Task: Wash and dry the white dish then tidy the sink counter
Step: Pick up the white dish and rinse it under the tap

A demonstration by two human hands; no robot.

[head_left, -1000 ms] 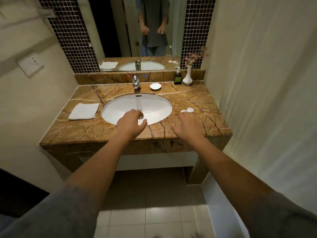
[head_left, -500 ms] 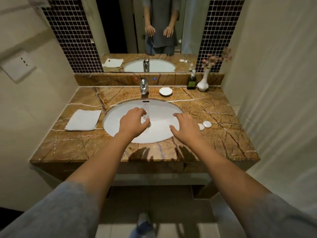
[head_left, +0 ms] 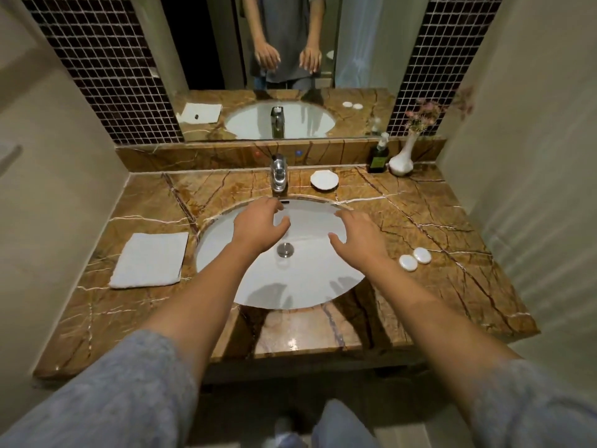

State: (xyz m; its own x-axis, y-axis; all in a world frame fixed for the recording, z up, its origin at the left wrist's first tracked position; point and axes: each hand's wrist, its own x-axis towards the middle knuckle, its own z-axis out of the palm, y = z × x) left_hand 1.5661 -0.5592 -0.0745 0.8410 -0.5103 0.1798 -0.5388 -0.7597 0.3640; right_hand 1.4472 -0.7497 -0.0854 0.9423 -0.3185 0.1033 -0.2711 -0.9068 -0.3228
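Observation:
A small white dish [head_left: 324,180] sits on the brown marble counter [head_left: 436,221] just right of the chrome faucet [head_left: 279,173]. My left hand [head_left: 260,226] hovers over the white oval sink [head_left: 300,282] below the faucet, fingers spread and empty. My right hand [head_left: 360,236] hovers over the sink's right side, also spread and empty. A folded white towel [head_left: 150,260] lies on the counter left of the sink. Two small white round soaps [head_left: 415,259] lie on the counter right of the sink.
A dark soap bottle [head_left: 378,156] and a white vase with pink flowers [head_left: 402,158] stand at the back right corner. A mirror [head_left: 284,66] hangs above the backsplash. Walls close in on both sides. The sink drain [head_left: 285,249] shows between my hands.
I have stepped closer to the counter. Both hands have moved forward over the sink toward the faucet, and the fingers have spread wider.

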